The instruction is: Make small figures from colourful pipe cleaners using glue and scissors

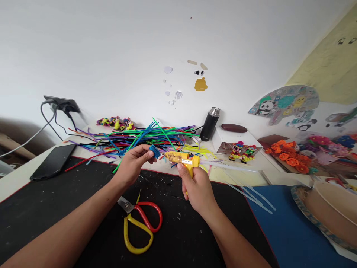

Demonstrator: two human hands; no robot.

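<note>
The left hand held a small, fuzzy blue piece of rolled chenille, which was pinched between the tip of the thumb and the forefinger, while the other fingers were curled behind it. The right hand was closed around the handle of a yellow plastic glue gun, with the thumb lying along its near side; whether a finger was pressing the trigger, I cannot tell. The blue piece was in the air above the far part of a black mat with a red edge, and the nozzle of the gun pointed at it from close by, but I could not see surely if the two touched. Below the hands, on the mat, lay a pair of scissors with one red and one yellow loop handle, its blades partly hidden by the left forearm. Behind the hands there was a loose heap of many-coloured chenille stems, and to its left a black, flat phone rested at the edge of the mat. To the right of the heap stood a black bottle with a silver cap, next to a white box bearing a dark red oval case. Several translucent thin sticks lay across the blue mat on the right.
</note>
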